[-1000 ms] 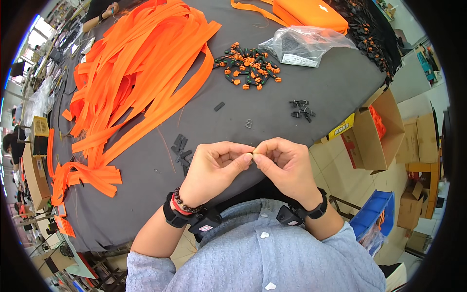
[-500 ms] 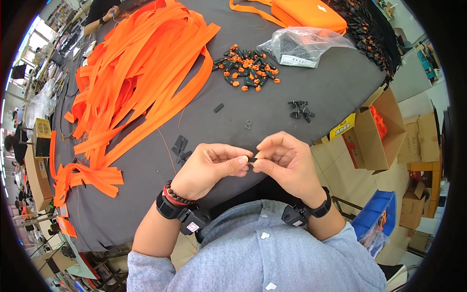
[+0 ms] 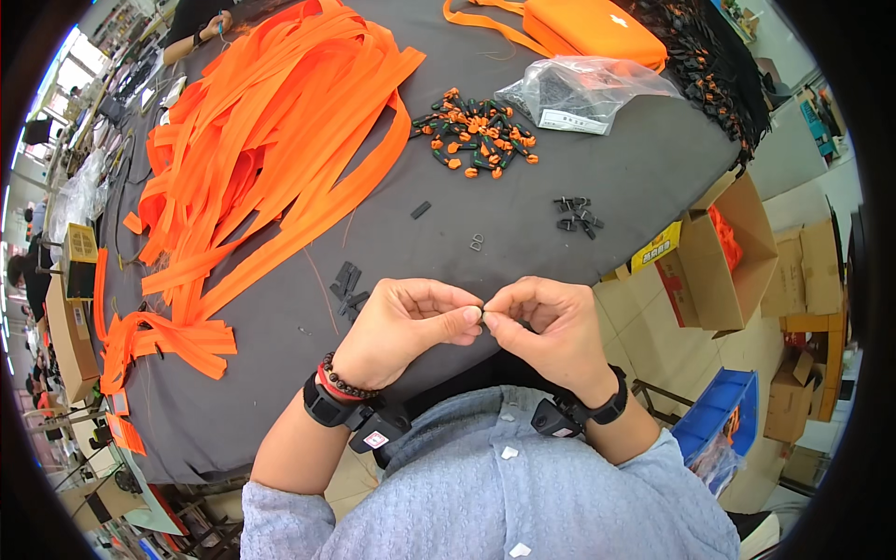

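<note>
Just in front of my body, above the table's near edge, my left hand [image 3: 411, 327] and my right hand [image 3: 549, 338] meet fingertip to fingertip. Both are closed in a pinch around a small dark piece [image 3: 483, 315]. The fingertips cover most of it, so its kind cannot be made out. Beyond my hands lie a couple of small metal D-shaped rings [image 3: 476, 242]. Several short black strips [image 3: 347, 282] lie by my left hand, and a single black strip [image 3: 421, 210] rests farther off. A cluster of small black fittings [image 3: 581, 218] sits beyond my right hand.
Long orange webbing strips [image 3: 271, 140] heap over the table's left. Orange-and-black zipper pulls [image 3: 478, 135] are piled mid-table, beside a clear plastic bag [image 3: 588, 89] and an orange case [image 3: 593, 33]. A cardboard box [image 3: 733, 271] and a blue bin [image 3: 719, 411] stand at the right.
My right hand has moved slightly down and left, its fingers curling closer to my left fingertips. Less of the small dark piece shows between them now.
</note>
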Demonstrator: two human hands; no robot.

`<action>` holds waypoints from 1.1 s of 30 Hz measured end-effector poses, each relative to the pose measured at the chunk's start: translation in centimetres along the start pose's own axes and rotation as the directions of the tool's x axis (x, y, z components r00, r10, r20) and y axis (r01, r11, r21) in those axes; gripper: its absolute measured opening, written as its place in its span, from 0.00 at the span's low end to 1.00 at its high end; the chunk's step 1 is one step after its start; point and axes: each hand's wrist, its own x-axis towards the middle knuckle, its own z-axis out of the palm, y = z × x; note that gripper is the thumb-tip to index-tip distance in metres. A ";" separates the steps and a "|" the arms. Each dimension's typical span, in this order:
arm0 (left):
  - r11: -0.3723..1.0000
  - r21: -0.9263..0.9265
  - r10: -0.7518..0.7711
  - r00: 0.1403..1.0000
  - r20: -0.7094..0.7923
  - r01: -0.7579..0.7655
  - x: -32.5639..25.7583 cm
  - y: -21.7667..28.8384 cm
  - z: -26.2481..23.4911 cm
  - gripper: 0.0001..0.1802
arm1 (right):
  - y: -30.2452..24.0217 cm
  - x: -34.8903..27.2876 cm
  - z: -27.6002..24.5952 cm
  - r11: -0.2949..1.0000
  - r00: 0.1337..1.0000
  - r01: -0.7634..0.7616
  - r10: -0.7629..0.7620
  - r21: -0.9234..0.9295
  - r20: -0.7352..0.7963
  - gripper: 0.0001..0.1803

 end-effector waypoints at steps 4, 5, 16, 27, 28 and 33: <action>1.000 0.020 -0.020 1.000 0.004 0.020 -0.1 0.1 -0.1 0.10 | 0.2 0.0 0.0 1.000 1.000 -0.014 0.014 0.000 0.020 0.04; 0.999 0.029 -0.020 1.000 0.005 0.020 -0.1 0.1 -0.1 0.11 | 0.3 0.1 0.0 1.000 1.000 -0.015 0.015 0.006 0.025 0.04; 0.870 0.479 0.296 0.903 -0.312 -0.119 -0.3 1.5 -0.3 0.09 | 0.1 1.5 -3.9 0.986 0.950 0.071 -0.113 -0.149 -0.293 0.03; 0.334 0.941 0.288 0.946 -0.151 0.048 -2.5 3.7 -3.7 0.09 | 0.3 3.4 -7.2 0.630 0.798 0.039 -0.486 -0.776 -0.355 0.05; 0.303 0.952 0.297 0.945 -0.134 0.040 -2.5 3.4 -3.6 0.08 | 0.1 3.3 -6.6 0.613 0.782 0.056 -0.518 -0.788 -0.347 0.05; 0.276 0.960 0.314 0.949 -0.043 -0.048 -1.9 2.4 -3.1 0.06 | -0.2 2.7 -3.9 0.664 0.819 0.247 -0.532 -0.705 -0.214 0.05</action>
